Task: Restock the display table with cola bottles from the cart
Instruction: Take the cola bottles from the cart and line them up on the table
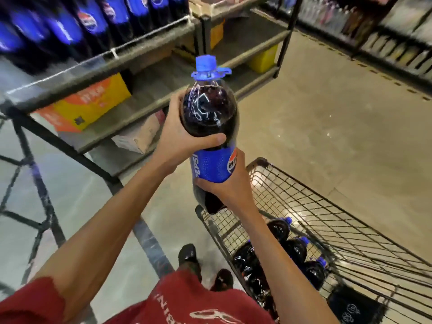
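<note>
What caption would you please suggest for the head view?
Left hand and right hand hold a cola bottle between cart and display table.

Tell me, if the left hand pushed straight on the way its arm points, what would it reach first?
The left hand, gripping the cola bottle, would probably meet the display table's middle shelf first; depth is unclear.

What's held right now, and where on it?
A cola bottle, in both hands: left hand round its dark upper body, right hand round its lower half.
</note>
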Demonstrator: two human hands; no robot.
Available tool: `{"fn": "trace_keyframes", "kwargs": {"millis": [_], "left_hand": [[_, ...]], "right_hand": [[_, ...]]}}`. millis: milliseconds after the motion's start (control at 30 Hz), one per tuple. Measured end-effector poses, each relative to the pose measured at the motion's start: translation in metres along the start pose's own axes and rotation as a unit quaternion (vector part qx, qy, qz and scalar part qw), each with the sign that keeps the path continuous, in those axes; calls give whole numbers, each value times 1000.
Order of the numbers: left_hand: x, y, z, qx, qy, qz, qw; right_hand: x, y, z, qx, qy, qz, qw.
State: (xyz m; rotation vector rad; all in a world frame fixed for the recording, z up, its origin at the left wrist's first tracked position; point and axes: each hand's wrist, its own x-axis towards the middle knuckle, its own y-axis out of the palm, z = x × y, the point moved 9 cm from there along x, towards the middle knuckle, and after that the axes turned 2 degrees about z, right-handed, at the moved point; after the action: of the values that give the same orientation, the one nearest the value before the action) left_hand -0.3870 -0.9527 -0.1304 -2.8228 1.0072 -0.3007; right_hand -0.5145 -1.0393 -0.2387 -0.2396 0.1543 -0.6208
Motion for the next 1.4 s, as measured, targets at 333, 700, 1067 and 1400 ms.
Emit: {"fn": "trace_keyframes", "kwargs": {"millis": [333,700,1067,1400], "left_hand": [[-31,-179,-16,6,52,-129,990],[-66,-359,-8,43,59,-238,968],[-66,-461,2,65,63,-294,952],[-1,-524,28,64,41,-309,948]], "right_hand": [[18,151,90,-16,-91,102,991],[27,324,167,16,-142,219,965],[52,435,197,37,-151,272,950],[131,494,218,31,-159,279,946]]}}
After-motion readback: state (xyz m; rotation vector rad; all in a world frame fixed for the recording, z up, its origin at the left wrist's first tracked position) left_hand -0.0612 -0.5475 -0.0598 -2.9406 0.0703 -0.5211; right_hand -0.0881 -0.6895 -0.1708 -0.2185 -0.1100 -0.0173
